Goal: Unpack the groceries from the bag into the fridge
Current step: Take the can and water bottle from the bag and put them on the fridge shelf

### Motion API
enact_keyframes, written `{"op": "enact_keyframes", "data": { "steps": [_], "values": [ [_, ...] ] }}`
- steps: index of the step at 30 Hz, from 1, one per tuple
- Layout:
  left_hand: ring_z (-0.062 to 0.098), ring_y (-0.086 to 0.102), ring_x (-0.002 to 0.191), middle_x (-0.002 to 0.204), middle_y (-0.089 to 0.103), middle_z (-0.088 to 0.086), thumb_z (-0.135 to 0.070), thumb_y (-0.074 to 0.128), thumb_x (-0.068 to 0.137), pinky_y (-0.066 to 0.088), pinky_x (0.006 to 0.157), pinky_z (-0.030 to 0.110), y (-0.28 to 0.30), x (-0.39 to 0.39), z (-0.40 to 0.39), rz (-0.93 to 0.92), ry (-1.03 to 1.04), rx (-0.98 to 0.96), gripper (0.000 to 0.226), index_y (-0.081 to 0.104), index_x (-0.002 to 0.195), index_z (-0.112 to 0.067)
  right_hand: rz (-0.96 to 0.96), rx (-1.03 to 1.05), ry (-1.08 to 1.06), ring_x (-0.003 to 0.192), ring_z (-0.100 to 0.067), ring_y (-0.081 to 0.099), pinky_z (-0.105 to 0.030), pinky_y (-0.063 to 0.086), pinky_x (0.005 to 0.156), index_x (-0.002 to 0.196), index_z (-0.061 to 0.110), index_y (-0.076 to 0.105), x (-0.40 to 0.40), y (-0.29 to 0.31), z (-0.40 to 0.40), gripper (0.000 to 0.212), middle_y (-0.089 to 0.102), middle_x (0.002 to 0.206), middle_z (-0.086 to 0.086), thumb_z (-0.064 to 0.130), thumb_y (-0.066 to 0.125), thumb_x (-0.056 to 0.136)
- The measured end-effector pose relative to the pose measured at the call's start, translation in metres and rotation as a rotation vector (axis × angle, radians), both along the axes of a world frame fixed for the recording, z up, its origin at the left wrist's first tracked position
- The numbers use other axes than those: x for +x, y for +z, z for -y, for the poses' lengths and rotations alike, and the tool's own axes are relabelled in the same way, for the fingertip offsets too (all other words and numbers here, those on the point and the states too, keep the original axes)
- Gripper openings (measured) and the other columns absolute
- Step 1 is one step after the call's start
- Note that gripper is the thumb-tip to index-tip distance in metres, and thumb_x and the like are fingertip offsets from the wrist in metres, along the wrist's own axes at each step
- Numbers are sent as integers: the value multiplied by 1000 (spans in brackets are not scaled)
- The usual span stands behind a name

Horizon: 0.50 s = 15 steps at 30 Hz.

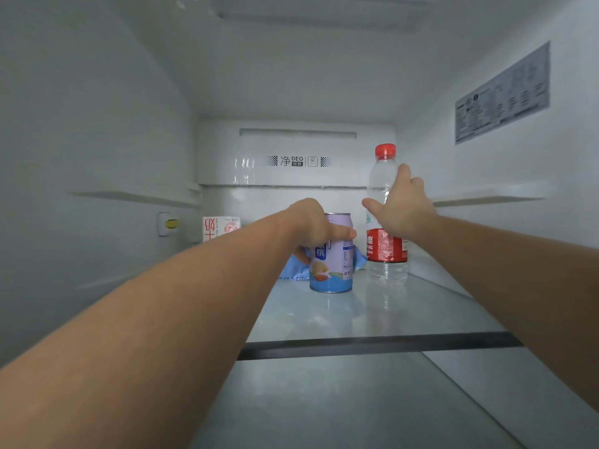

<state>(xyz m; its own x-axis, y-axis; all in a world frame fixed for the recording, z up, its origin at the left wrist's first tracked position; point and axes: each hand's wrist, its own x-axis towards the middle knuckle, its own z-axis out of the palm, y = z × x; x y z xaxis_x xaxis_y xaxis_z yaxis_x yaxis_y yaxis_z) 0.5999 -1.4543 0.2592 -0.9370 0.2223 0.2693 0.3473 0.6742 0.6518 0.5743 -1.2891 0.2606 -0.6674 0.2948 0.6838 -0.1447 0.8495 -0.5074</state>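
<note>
Both my arms reach deep into the fridge over its glass shelf (324, 315). My left hand (311, 225) grips the top of a purple and blue drink can (334, 267) that stands upright on the shelf. My right hand (400, 209) is wrapped round the middle of a clear water bottle (384, 254) with a red cap and red label, which stands upright to the right of the can. A blue packet (293, 270) lies behind the can, partly hidden. A white carton (220, 227) with red print stands at the back left.
White fridge walls close in on both sides, with a ledge on each. A grey information sticker (502, 92) is on the right wall. A dark strip (379, 345) crosses the shelf nearer to me. The back panel (298, 157) carries a printed logo.
</note>
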Motion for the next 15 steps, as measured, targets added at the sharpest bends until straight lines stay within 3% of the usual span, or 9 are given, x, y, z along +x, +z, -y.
{"op": "enact_keyframes", "data": {
  "steps": [3, 8, 12, 15],
  "values": [
    [32, 70, 93, 107, 67, 17, -44, 74, 81, 60, 80, 42, 1, -3, 4, 11, -1, -10, 55, 57, 112, 0, 8, -31, 25, 113, -42, 51, -44, 44, 83, 146, 14, 14, -7, -1, 2, 78, 37, 132, -18, 41, 60, 89],
    [32, 70, 92, 107, 67, 16, -45, 72, 82, 59, 82, 41, -3, -3, 3, 2, 15, 6, 55, 56, 114, -4, 23, -77, 54, 113, -40, 51, -45, 44, 84, 146, 17, 13, -8, 0, 1, 78, 37, 133, -17, 40, 60, 89],
    [30, 65, 101, 111, 64, 14, -48, 70, 83, 58, 82, 40, 4, 9, 2, 16, 54, -162, 53, 57, 111, -5, 56, -112, 62, 110, -37, 53, -43, 47, 84, 138, 14, 21, 0, 6, 5, 71, 43, 129, -17, 39, 61, 86],
    [31, 59, 107, 115, 58, 11, -42, 77, 78, 56, 86, 43, 11, 20, 6, -24, 70, -180, 66, 53, 125, -3, 100, -122, 44, 108, -38, 55, -48, 50, 88, 134, 12, 23, 9, 12, 6, 71, 47, 126, -18, 41, 64, 83]
  ]
}}
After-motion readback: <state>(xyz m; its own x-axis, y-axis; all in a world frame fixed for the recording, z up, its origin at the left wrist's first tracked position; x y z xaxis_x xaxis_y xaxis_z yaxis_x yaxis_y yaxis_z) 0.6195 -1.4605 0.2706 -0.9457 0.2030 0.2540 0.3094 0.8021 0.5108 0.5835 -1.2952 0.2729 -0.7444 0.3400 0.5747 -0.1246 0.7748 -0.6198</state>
